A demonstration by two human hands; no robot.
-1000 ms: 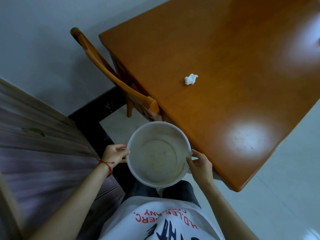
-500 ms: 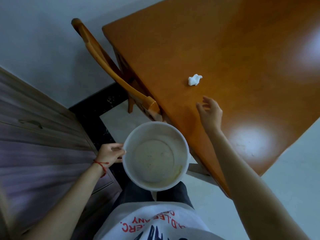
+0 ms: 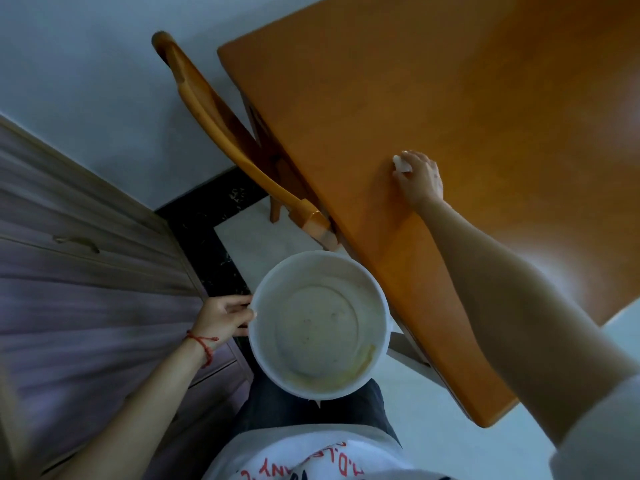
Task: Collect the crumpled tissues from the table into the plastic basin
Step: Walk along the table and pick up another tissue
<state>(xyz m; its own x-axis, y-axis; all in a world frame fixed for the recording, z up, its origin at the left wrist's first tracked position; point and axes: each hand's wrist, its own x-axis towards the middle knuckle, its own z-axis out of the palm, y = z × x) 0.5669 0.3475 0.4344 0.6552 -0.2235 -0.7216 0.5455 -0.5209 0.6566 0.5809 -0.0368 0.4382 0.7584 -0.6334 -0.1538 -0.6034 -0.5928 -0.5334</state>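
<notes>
A small white crumpled tissue (image 3: pixel 401 165) lies on the orange wooden table (image 3: pixel 485 98), and my right hand (image 3: pixel 419 178) has its fingers closed around it, hiding most of it. The round white plastic basin (image 3: pixel 320 325), stained inside and holding nothing, hangs below the table's near edge in front of my body. My left hand (image 3: pixel 225 318) grips the basin's left rim, with a red string on the wrist.
A wooden chair (image 3: pixel 221 133) is pushed in at the table's left side, its curved back close to the basin. A wood-grain cabinet (image 3: pixel 86 289) stands on my left. Pale floor tiles with a black strip lie below.
My right hand left the basin's rim, reached over the table and closed on the tissue. The left hand kept holding the basin, which stayed below the table edge.
</notes>
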